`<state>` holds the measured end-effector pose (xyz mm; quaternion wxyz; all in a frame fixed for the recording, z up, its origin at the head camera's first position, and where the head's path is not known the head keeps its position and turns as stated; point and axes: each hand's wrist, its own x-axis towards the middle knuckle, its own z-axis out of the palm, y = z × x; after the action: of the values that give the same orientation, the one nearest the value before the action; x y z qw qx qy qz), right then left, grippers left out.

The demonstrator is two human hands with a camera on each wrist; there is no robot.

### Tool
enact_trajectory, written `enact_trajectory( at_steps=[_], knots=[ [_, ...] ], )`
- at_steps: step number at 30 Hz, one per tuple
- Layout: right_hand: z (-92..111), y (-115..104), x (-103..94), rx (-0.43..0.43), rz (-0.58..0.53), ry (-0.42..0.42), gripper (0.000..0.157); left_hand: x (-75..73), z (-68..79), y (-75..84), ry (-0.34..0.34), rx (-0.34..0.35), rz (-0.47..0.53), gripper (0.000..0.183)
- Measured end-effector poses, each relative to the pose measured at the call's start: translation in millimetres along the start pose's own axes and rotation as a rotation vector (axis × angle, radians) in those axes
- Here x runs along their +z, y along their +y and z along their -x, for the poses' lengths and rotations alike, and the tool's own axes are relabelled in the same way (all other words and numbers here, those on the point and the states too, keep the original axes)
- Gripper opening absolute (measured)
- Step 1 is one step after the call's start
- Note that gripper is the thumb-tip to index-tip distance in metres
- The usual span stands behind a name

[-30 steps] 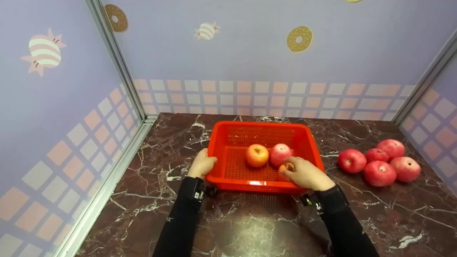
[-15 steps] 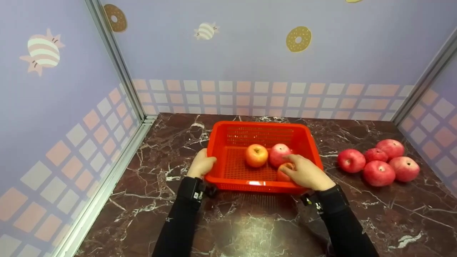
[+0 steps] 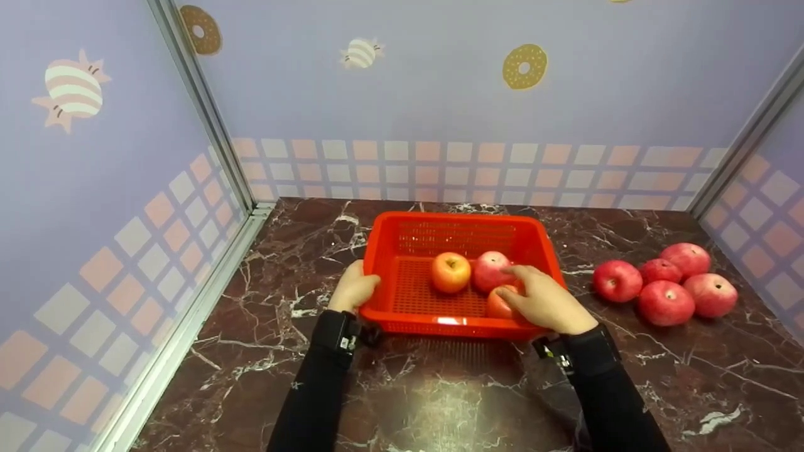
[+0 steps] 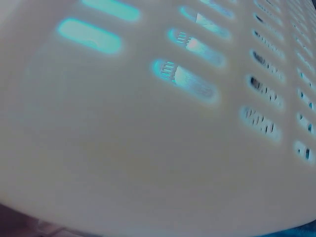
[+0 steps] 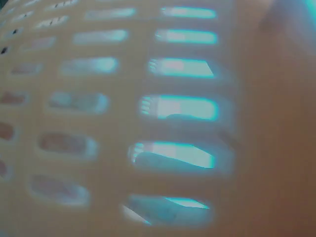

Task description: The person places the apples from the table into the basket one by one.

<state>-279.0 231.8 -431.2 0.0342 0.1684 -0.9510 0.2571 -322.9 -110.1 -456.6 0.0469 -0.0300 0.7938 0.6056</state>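
A red plastic basket [image 3: 458,217] with slotted walls stands on the marble-patterned table. My left hand [image 3: 353,289] grips its left rim, the thumb over the edge. Inside lie a yellow-orange apple [image 3: 450,273], a pinkish-red apple [image 3: 491,272] and an orange-red apple [image 3: 501,302] near the front right. Over the basket's front right corner is my right hand [image 3: 553,304], thumb and forefinger spread beside the orange-red apple, which it partly covers. Both wrist views are filled by the slotted basket wall [image 4: 123,148] at close range; neither hand shows there.
Several red apples [image 3: 667,303] sit in a cluster on the table to the right of the basket. Patterned panels [image 3: 402,113] enclose the table at the back and on both sides, with a metal strip [image 3: 188,326] along the left edge.
My right hand has loosened from the orange-red apple and drawn slightly right, so more of that apple shows. The left hand and the basket stay where they were.
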Motion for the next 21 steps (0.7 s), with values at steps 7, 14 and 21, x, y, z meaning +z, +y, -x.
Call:
enact_trajectory(
  at_steps=[7, 14, 21],
  knots=[
    [3, 2, -13.1, 0.009, -0.031, 0.041, 0.045, 0.0, 0.3, 0.9, 0.007, 0.005, 0.001, 0.044],
    [7, 6, -24.7, 0.012, -0.059, 0.102, 0.04, -0.2, -0.7, 0.5, 0.007, 0.006, -0.001, 0.045],
    [11, 12, -34.2, 0.033, -0.072, 0.136, 0.04, 0.3, -1.2, -0.3, 0.007, 0.01, -0.011, 0.045]
  ],
)
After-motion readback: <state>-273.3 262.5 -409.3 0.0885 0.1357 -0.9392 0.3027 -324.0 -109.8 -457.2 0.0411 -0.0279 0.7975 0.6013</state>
